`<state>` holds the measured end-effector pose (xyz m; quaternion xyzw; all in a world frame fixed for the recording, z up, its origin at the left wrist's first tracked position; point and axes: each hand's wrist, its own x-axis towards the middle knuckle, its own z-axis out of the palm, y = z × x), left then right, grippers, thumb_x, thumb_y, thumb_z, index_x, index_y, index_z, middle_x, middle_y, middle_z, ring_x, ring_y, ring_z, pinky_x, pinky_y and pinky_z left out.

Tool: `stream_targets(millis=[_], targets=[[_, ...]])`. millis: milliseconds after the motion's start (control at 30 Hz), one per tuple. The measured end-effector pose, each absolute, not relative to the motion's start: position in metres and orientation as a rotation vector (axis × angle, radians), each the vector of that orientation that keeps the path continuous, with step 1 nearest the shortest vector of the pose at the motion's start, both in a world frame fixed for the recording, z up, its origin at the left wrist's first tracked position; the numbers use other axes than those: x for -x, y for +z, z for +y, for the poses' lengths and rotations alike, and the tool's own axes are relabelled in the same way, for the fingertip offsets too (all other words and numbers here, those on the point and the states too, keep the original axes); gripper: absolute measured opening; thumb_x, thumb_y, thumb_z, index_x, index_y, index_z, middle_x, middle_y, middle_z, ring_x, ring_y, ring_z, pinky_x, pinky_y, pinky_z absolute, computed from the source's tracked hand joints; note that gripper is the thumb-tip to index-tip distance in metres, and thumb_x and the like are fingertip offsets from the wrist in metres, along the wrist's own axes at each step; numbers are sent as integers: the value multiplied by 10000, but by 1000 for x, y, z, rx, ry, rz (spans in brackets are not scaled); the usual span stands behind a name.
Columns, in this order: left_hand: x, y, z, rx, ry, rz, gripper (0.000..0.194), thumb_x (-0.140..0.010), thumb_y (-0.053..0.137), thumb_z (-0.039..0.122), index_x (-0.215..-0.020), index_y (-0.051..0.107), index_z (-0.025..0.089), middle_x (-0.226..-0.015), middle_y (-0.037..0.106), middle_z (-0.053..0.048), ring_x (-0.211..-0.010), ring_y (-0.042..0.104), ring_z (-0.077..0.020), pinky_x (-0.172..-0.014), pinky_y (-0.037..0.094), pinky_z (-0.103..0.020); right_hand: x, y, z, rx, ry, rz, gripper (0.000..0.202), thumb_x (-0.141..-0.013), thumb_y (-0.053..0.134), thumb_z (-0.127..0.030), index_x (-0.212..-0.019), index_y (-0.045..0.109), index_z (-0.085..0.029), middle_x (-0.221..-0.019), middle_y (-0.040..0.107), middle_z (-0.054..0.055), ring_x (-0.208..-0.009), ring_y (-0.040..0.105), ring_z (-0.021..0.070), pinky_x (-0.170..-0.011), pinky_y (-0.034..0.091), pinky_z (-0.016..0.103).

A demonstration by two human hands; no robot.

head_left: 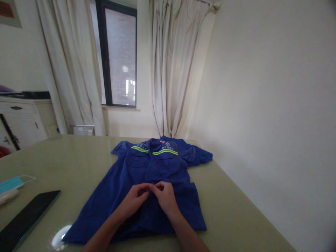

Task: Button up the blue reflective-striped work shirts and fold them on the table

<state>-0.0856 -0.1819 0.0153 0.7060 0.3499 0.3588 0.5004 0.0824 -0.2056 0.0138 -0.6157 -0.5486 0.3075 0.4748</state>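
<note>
A blue short-sleeved work shirt (105, 199) lies front side up, its collar away from me. Yellow-green reflective stripes and white print cross its chest above two pockets. Over the front placket, below the pockets, my left hand (136, 196) pinches the cloth with thumb and fingertips. My right hand (165, 196) pinches the same spot from the other side, and the fingertips of both hands meet. Whatever small part lies between the fingertips is hidden. A button shows faintly on the placket closer to me.
A second blue garment (203, 154) lies behind the shirt's right shoulder, by the wall. On the left of the pale green table (86, 157) are a black tablet-like device (28, 217), a light blue face mask (12, 184) and a white object (7, 196). Curtains and a window stand behind.
</note>
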Motion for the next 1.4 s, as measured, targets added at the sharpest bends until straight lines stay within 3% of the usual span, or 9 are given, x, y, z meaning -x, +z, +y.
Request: stream_targets(millis=[100,200,400,633,833,1200,1400], targets=[[93,15,-175,-1725,801,952,375,-813,522,291,-1086,752,175,-928,772,-38,-787,678,-203,-727,523,-298,-83,9,-202,1518,834,-1321,158,-771,702,-267,-683,754,-147,-603,680,18,-589,598,153,-546,372,234],[101,14,-170,-1899,878,1143,337,-856,497,333,-1027,749,189,-936,765,-56,-806,674,-214,-780,518,-327,-80,9,-202,1574,801,-1320,118,-729,641,-159,-671,743,-158,-596,671,1,-596,597,144,-545,361,224],[100,12,-178,-2201,739,1218,175,-839,599,302,-929,731,230,-994,688,-55,-912,646,-227,-833,480,-330,-78,10,-203,1571,721,-1351,136,-760,651,-218,-643,707,-177,-588,671,0,-587,611,151,-558,377,235],[91,18,-188,-2248,762,1164,102,-825,547,164,-815,627,229,-871,626,-15,-788,603,-188,-728,444,-298,-75,10,-208,1602,619,-1414,68,-704,651,-136,-685,681,-193,-595,654,-11,-570,596,147,-546,372,232],[90,19,-191,-2381,883,1138,128,-853,568,137,-878,634,243,-970,641,-26,-945,590,-217,-859,444,-325,-72,14,-214,1575,539,-1534,157,-678,616,-83,-720,720,-193,-613,667,-3,-578,603,147,-566,368,235],[89,14,-191,-2431,942,1215,108,-843,621,142,-828,622,249,-915,643,-9,-886,588,-211,-807,456,-317,-73,25,-220,1626,475,-1576,138,-670,637,-121,-596,701,-219,-578,702,15,-555,648,172,-531,360,247],[94,13,-187,-2476,942,1132,157,-902,564,164,-897,684,266,-962,665,-28,-939,598,-215,-880,470,-328,-74,19,-215,1411,962,-1425,333,-879,514,-373,-605,585,-199,-496,598,-11,-390,590,130,-385,323,189]])
